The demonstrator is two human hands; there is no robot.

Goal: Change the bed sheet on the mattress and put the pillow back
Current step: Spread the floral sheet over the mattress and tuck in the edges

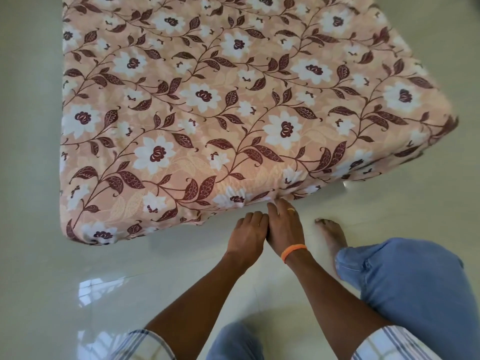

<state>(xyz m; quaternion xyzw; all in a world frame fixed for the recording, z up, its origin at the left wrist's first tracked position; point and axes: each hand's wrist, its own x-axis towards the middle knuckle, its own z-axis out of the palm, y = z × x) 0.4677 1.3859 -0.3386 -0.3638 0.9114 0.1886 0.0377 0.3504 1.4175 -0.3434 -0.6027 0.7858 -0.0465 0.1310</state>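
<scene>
Both hands low at the mattress's near edge, side by side, touching. Right hand (284, 224): fingers reach into the bunched hem of the bed sheet (207, 100), likely tucking it under; grip hidden, cannot tell. Left hand (248, 231): fingers curled under just beside the edge; holding cloth or not, cannot tell. Sheet covers the mattress (415, 157) on the floor (52, 268), probably nearly fitted. Pillow not in view.
</scene>
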